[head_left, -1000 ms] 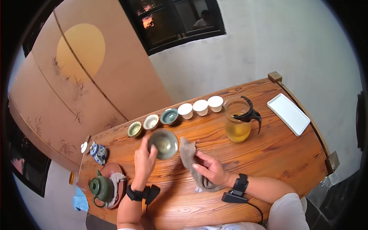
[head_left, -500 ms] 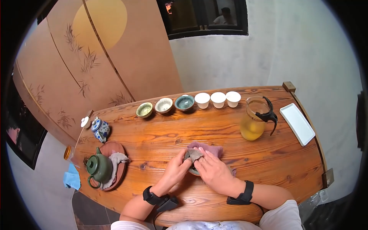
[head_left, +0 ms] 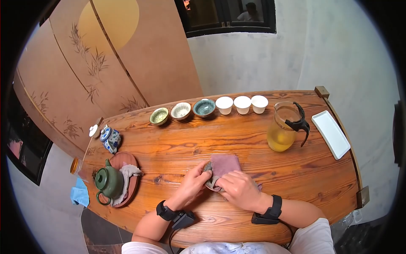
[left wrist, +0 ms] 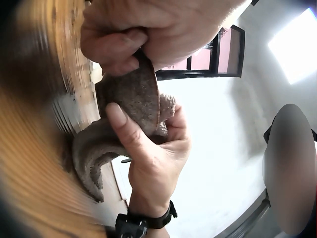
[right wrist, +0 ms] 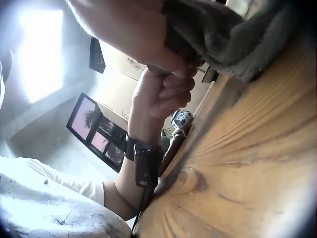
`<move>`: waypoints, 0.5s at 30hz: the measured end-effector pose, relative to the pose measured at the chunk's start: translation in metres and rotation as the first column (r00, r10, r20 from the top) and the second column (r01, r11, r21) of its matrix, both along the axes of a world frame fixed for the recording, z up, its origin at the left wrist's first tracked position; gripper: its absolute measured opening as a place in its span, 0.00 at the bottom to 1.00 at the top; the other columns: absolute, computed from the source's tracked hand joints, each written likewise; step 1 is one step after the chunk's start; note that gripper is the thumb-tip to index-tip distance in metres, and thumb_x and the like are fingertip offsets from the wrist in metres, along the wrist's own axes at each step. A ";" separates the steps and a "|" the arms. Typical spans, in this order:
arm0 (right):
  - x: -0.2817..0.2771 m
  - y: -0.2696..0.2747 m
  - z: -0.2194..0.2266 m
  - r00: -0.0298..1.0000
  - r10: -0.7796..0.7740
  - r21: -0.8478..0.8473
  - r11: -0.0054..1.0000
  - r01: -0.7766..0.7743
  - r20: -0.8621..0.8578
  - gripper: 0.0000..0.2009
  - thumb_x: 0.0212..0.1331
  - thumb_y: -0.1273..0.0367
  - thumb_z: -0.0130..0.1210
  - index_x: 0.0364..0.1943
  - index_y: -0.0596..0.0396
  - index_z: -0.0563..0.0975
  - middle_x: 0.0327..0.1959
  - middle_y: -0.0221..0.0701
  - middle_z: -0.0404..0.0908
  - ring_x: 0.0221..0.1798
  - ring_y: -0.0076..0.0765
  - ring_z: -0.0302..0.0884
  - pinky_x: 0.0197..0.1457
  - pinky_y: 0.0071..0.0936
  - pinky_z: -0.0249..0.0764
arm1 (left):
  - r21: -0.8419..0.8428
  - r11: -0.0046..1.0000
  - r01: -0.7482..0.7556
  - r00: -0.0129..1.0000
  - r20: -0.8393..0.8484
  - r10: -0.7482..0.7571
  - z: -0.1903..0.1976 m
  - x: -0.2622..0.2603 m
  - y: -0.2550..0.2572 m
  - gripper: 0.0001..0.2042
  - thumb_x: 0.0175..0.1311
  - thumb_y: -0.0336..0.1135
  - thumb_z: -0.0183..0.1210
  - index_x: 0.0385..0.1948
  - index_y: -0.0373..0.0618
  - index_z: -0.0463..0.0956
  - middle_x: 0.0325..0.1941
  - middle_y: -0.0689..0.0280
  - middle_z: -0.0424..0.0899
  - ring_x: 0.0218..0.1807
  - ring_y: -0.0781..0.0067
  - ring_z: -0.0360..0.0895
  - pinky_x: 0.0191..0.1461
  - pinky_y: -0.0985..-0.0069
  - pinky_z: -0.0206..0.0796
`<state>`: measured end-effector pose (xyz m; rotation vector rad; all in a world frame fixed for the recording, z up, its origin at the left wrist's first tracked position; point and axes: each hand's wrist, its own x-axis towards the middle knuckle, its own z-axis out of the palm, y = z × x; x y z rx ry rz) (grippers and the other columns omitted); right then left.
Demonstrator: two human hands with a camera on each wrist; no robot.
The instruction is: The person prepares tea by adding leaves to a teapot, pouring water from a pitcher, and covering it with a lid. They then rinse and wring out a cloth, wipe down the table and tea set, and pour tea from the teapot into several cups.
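Observation:
Low over the table's near middle, my left hand (head_left: 192, 184) grips a small grey-brown tea bowl (left wrist: 131, 94) by its side. A soft cloth (head_left: 225, 164) looks purple beyond the bowl and grey-brown in both wrist views. My right hand (head_left: 241, 190) pinches the bowl's wall through this cloth. In the left wrist view its thumb presses the outside, while its fingers lie inside with a fold of cloth. One end of the cloth hangs below the bowl. From the head, the hands and cloth hide much of the bowl.
Three bowls and three white cups (head_left: 242, 104) line the wooden table's (head_left: 169, 148) far edge. At right stand a glass pitcher of yellow liquid (head_left: 281, 135) and a white tray (head_left: 331, 134). On the left are a green teapot (head_left: 111, 182) on a round board and a blue-white pot (head_left: 111, 139).
A second ago the bowl and cloth were apart, one in each hand; both hands then came together. Since half a second ago, my right hand has shifted from over the bowl to its right rim.

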<state>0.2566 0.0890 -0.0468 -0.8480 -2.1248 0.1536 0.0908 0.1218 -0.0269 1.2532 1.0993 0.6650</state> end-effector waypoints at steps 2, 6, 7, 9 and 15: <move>0.001 0.001 0.004 0.999 0.029 -0.001 1.000 -0.029 -0.034 0.08 0.38 0.77 0.53 0.25 0.55 0.68 0.19 0.31 0.65 0.27 0.37 0.68 0.31 0.30 0.64 | -0.035 0.999 0.032 0.999 0.017 -0.031 0.000 -0.004 0.001 0.15 0.60 0.30 0.45 0.49 0.42 0.65 0.19 0.74 0.68 0.17 0.90 0.59 0.17 0.88 0.51; 0.002 -0.002 0.009 0.980 0.129 -0.042 0.990 -0.137 -0.154 0.09 0.36 0.78 0.55 0.23 0.55 0.69 0.19 0.32 0.65 0.27 0.38 0.66 0.31 0.31 0.63 | 0.238 0.970 0.042 0.999 -0.019 -0.039 -0.024 -0.009 0.016 0.16 0.61 0.31 0.45 0.52 0.43 0.64 0.20 0.76 0.69 0.13 0.91 0.57 0.12 0.90 0.48; 0.003 -0.005 0.010 0.967 0.192 -0.050 0.978 -0.203 -0.166 0.08 0.37 0.79 0.56 0.22 0.55 0.69 0.20 0.32 0.65 0.26 0.38 0.66 0.31 0.31 0.63 | 0.207 0.977 -0.045 0.999 0.002 0.045 -0.025 -0.012 0.020 0.15 0.61 0.29 0.44 0.50 0.43 0.65 0.21 0.76 0.69 0.14 0.91 0.58 0.13 0.91 0.49; -0.001 -0.012 0.013 0.950 0.182 -0.203 0.950 -0.237 -0.255 0.08 0.36 0.78 0.56 0.21 0.55 0.69 0.20 0.33 0.66 0.26 0.38 0.66 0.30 0.30 0.63 | 0.135 0.974 -0.182 0.979 0.115 0.167 -0.027 -0.013 0.037 0.13 0.61 0.29 0.44 0.46 0.41 0.66 0.20 0.75 0.70 0.13 0.91 0.59 0.13 0.91 0.51; 0.006 0.004 -0.005 0.713 -0.166 -0.681 0.502 -0.534 -0.682 0.09 0.52 0.71 0.57 0.33 0.55 0.69 0.30 0.22 0.73 0.34 0.12 0.68 0.37 0.15 0.68 | 0.084 0.992 -0.091 0.995 0.042 0.088 -0.026 -0.007 0.065 0.10 0.59 0.31 0.43 0.42 0.41 0.65 0.11 0.71 0.64 0.07 0.83 0.56 0.07 0.84 0.48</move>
